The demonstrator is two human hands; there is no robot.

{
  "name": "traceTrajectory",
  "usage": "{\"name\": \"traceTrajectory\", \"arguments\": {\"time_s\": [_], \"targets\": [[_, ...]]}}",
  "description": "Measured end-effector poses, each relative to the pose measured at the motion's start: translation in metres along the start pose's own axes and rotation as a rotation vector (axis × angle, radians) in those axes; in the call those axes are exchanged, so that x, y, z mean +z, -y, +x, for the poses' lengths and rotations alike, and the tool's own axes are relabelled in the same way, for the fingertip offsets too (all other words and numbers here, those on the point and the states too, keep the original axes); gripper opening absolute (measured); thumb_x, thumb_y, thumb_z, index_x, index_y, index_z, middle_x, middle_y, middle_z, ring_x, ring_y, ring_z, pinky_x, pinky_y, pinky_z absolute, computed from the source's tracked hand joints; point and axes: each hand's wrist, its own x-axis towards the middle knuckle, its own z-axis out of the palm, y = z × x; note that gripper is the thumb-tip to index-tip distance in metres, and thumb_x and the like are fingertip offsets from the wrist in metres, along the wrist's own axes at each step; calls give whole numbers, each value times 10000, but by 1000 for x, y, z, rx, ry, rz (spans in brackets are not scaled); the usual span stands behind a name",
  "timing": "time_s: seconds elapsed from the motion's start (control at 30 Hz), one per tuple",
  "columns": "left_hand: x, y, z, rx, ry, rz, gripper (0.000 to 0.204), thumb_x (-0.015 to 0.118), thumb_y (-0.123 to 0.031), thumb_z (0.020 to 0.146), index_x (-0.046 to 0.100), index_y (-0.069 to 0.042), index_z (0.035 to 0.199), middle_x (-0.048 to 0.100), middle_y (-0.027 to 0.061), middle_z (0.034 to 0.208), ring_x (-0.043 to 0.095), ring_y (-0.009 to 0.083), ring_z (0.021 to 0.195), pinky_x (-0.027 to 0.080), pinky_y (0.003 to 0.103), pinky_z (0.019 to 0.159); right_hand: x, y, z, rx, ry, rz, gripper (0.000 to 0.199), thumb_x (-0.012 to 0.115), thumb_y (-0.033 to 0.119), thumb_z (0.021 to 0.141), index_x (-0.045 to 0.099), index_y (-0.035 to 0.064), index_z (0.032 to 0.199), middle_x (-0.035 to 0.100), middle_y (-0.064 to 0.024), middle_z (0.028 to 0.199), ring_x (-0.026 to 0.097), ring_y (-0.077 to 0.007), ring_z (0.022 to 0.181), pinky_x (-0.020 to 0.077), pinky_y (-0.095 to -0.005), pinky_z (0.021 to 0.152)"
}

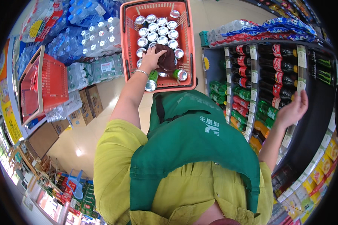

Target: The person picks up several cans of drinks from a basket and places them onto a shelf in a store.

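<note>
A red plastic basket [193, 45] stands in front of me with several drink cans [162, 30] in it, most upright with their silver tops showing. My left hand [152, 60] reaches into it, fingers bent over a crumpled dark brown cloth [166, 60] that lies on the cans. Beside the cloth, a green can [151, 81] tilts at the near left, and another green can [180, 74] leans at the near right. My right hand [294, 108] is raised by the drinks shelf at the right, empty, its fingers stretched out, nearest to the dark cola bottles [281, 90].
Shelves at the right hold rows of bottles, with dark cans [321, 69] beyond. Wrapped bottle packs [101, 37] are stacked at the left, near a second red basket [52, 84] and cardboard boxes [90, 103]. Plastic-wrapped packs [263, 30] lie on top of the shelf.
</note>
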Motion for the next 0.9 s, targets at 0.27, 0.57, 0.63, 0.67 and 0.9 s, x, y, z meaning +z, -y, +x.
{"name": "traceTrajectory", "arguments": {"time_s": [0.27,0.57,0.63,0.67,0.9], "targets": [[-21,15,24,105,-366,-502,116,513,-45,722,563,-75,822,562,149,830,565,342,833,451,429,711,85,-11,-134,234,801,-89,184,525,55,880,565,-4,1050,554,-96,1089,530,-160,1025,409,-273,893],[-176,-54,-77,549,-209,-953,119,444,35,671,412,-15,774,421,98,761,453,237,764,392,318,732,221,-2,-209,1171,673,1174,518,385,464,951,470,70,1276,508,-100,1279,520,-212,1130,414,-358,962],[-165,-70,-90,618,-458,-837,280,568,-106,739,503,-30,1001,490,140,978,472,299,957,391,379,861,224,40,-198,1470,498,1090,496,403,460,946,478,97,1276,517,-83,1279,543,-212,1101,425,-370,959],[-163,-79,-96,574,-584,-669,488,630,-231,755,490,-43,1183,438,166,1131,437,333,1058,358,404,951,225,43,-198,1423,476,1147,473,404,453,948,498,99,1248,537,-69,1253,562,-205,1067,441,-365,935],[-138,-112,-112,555,-484,-1014,175,583,-84,823,579,-9,981,478,186,1211,449,295,1155,344,382,976,204,44,-225,1314,410,855,508,404,516,934,560,61,1097,596,-68,995,580,-152,906,484,-311,781]]}}
